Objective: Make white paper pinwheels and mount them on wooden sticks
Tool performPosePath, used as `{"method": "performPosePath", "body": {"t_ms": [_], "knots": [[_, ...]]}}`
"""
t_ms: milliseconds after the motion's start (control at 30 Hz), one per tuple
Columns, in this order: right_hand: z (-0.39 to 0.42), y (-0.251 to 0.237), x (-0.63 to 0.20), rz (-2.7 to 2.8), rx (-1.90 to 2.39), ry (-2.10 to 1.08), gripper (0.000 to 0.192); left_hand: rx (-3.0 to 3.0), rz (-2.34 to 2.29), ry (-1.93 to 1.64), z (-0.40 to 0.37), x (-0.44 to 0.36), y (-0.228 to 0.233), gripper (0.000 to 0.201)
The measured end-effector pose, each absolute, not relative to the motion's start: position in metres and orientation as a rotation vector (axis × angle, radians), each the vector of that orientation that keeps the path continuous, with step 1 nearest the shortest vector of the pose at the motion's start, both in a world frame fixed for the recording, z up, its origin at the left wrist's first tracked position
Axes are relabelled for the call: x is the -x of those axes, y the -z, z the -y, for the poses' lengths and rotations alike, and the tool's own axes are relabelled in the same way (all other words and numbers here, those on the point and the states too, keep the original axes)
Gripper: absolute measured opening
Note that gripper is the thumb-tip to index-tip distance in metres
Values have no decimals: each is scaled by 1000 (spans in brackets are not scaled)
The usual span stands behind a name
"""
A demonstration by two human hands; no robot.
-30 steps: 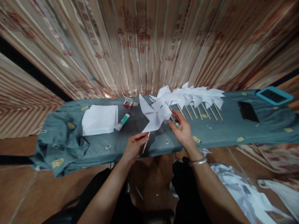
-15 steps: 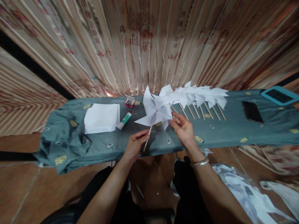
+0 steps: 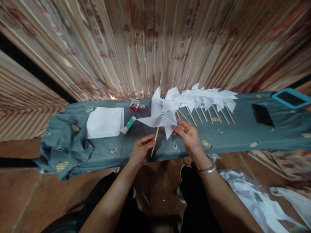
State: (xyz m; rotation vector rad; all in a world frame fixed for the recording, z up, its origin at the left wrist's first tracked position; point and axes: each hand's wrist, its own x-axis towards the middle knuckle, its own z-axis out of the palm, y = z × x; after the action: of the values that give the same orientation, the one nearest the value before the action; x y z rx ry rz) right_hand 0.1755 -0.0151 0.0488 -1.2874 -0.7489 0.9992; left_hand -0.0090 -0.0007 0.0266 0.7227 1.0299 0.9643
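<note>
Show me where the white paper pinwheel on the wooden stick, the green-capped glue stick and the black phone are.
white paper pinwheel on a wooden stick (image 3: 162, 114), head view, at its centre pin.
green-capped glue stick (image 3: 128, 125), head view, middle of its tube.
black phone (image 3: 262, 115), head view, middle of its screen.

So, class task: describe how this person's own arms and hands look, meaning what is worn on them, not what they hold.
Both forearms are bare, with no sleeves in view. The left hand wears no ring, watch or glove that shows. The right hand is also ungloved, and a thin silver metal bangle circles its wrist. No markings or tattoos are visible on either arm.
</note>
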Motion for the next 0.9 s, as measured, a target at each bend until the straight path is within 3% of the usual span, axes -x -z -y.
{"method": "performPosePath", "body": {"t_ms": [567,900], "knots": [[21,-52,-157,904,1232,-1128,47,-757,-983,-938,4,7,-25,40],[22,-48,-149,927,1247,-1119,45,-791,-974,-937,5,6,-26,32]]}}
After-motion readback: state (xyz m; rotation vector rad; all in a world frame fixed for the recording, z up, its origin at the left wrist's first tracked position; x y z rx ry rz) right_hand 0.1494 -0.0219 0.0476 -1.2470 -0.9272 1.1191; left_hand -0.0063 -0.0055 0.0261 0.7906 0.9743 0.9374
